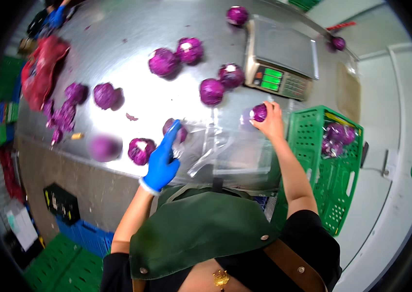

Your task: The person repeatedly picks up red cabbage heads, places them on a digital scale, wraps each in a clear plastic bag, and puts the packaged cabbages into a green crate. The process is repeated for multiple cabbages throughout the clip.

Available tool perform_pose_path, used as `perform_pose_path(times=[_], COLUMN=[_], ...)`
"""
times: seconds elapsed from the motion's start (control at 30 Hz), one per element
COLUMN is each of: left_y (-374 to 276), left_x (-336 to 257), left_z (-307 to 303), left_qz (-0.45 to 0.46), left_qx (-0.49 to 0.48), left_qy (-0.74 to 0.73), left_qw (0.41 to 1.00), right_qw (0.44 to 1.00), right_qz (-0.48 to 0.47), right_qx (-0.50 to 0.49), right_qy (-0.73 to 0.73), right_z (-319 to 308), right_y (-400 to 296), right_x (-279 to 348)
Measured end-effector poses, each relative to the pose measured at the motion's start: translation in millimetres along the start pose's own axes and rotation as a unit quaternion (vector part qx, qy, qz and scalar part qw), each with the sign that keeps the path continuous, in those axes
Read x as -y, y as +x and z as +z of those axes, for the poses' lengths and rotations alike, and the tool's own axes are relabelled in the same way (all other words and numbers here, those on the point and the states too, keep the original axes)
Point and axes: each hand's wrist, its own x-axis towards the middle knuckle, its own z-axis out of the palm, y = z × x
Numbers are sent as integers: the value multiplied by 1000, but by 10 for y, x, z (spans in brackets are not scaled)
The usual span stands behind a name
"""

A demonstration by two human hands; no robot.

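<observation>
On the steel table (133, 33), my left hand (163, 157), in a blue glove, reaches over a red cabbage (180, 134); whether it grips the cabbage is not clear. Another red cabbage (141, 151) lies just left of the glove. My bare right hand (271, 122) holds a small red cabbage (259, 112) near the scale. Clear plastic bags (228, 153) lie between my hands at the table's edge. A blurred purple round thing (104, 147) is at the front left edge. Several more red cabbages (211, 91) stand farther back.
A digital scale (282, 54) stands at the back right. At right, a green crate (321, 171) holds bagged cabbage (337, 137). A red mesh sack (43, 71) and loose purple leaves (63, 116) lie at left. Another person's blue-gloved hand (57, 16) shows at the far left corner.
</observation>
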Motion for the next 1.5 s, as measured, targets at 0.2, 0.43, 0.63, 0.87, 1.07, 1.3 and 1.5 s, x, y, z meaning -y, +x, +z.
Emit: perform_pose_path(times=[0.2, 0.43, 0.63, 0.87, 1.07, 1.3, 1.5], left_y=[161, 260, 305, 322, 441, 464, 477], left_x=[48, -66, -114, 6, -43, -95, -68], left_z=[66, 121, 84, 95, 66, 107, 82], left_qz=[47, 5, -5, 9, -16, -17, -11], left_qx=[-10, 21, 12, -19, -4, 12, 11], left_qy=[-4, -34, -6, 3, 1, 25, 33], left_qw=[999, 999, 1000, 1000, 1000, 999, 999], right_qw=[995, 954, 918, 952, 982, 976, 968], right_qz=[29, -295, -366, -140, 69, -4, 20], right_qx=[-5, 34, 106, -86, -176, -212, -228], right_qy=[-99, 26, -108, 257, 22, 47, 101], right_z=[-91, -94, 528, -533, -794, -1034, -1487], right_y=[44, 518, 997, 1527, 2363, 2657, 2566], right_x=[-474, 1050, 1617, 1186, -118, -692, -913])
